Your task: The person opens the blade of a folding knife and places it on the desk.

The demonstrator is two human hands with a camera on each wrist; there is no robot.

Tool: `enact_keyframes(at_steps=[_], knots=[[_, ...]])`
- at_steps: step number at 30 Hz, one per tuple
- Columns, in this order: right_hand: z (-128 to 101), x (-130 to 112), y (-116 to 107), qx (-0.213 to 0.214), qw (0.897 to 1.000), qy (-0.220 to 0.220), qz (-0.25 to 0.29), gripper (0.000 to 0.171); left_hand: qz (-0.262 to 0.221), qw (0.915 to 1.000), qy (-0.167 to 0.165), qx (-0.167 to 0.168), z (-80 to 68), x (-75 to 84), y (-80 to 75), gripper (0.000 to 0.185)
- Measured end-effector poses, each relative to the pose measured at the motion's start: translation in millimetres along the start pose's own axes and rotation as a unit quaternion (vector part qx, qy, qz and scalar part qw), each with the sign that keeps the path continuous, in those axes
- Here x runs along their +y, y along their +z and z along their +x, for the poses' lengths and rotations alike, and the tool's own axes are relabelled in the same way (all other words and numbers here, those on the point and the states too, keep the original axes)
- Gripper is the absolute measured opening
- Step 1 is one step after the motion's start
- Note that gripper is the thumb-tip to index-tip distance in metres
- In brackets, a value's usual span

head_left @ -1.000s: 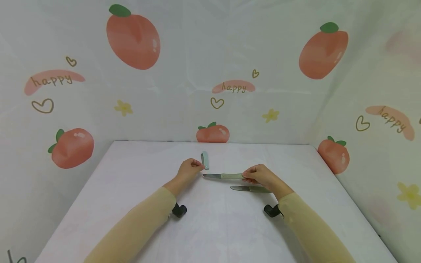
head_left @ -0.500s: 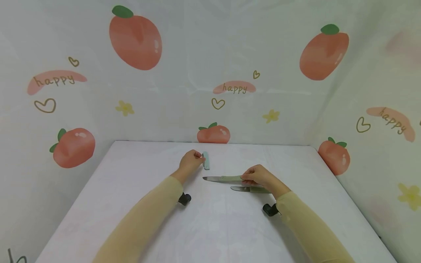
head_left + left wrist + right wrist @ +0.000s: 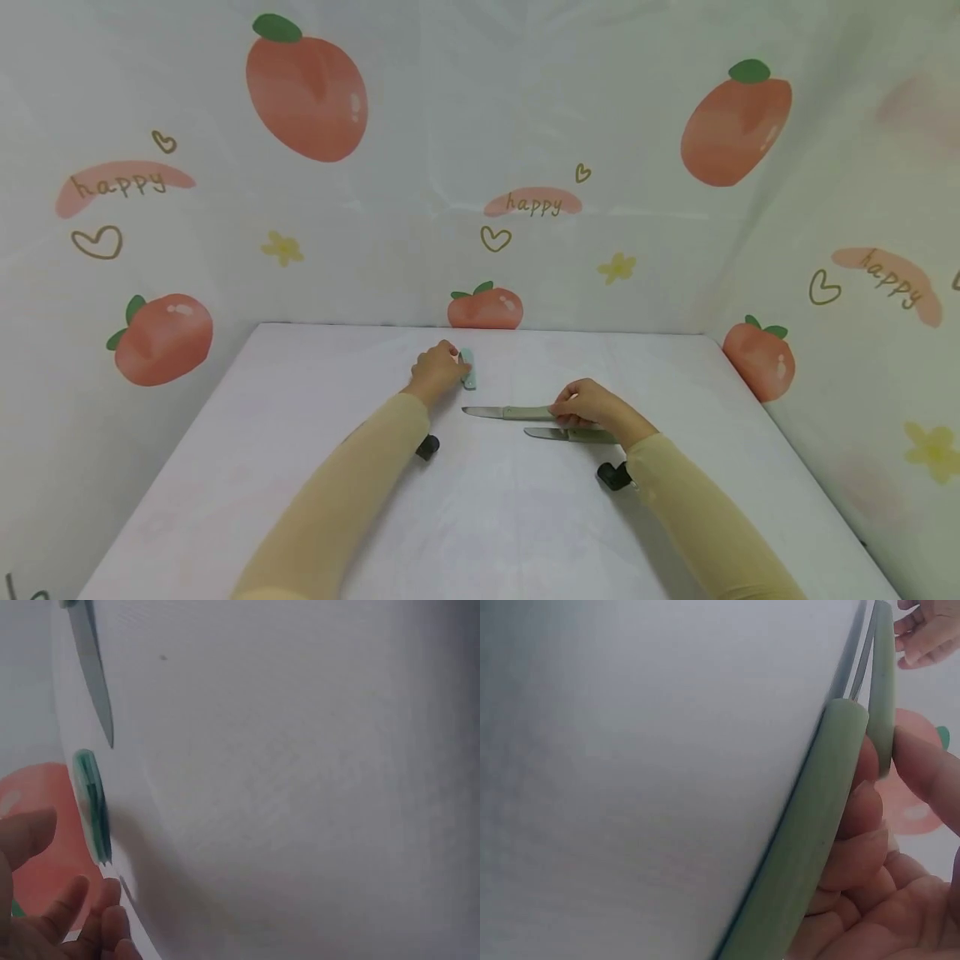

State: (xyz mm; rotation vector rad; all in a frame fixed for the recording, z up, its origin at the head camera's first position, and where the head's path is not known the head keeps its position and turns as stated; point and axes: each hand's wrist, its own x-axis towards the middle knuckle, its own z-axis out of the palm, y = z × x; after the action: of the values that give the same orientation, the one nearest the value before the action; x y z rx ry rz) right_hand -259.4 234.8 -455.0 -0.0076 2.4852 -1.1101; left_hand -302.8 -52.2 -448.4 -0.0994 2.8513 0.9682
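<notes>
In the head view I see that the left hand has shifted from the near end of the teal folding knife to alongside it; the knife lies folded on the white table. The right hand has brought the upper paring knife slightly closer to the lower paring knife, which lies just below it.

In the left wrist view I find the thumb and fingers well apart, with the folding knife beyond them; I can't tell whether anything touches it. I judge it within reach but not gripped.

In the right wrist view I have thumb and forefinger pinching the upper knife's green handle at its end, while the lower knife's handle runs close in front. So by my reading, one knife is under control and the work now centres on the folded one.
</notes>
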Motion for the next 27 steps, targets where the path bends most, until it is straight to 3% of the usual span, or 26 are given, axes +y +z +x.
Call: enact_keyframes(at_steps=[6,11,18,27], knots=[[1,0,0,0.006,1.0,0.004,0.012,0.017,0.072,0.9973,0.013,0.004,2.0,3.0,4.8,0.047],[-1,-1,0,0.005,1.0,0.005,0.005,0.018,0.102,0.9944,0.023,0.015,1.3,6.0,7.8,0.047],[-7,-6,-3,0.009,1.0,0.001,-0.013,0.018,0.091,0.9958,0.0,-0.003,-1.5,7.8,2.4,0.042],[-16,-15,-6,0.004,1.0,-0.028,0.011,0.017,0.062,0.9971,-0.017,-0.041,-2.7,2.9,-7.9,0.025]])
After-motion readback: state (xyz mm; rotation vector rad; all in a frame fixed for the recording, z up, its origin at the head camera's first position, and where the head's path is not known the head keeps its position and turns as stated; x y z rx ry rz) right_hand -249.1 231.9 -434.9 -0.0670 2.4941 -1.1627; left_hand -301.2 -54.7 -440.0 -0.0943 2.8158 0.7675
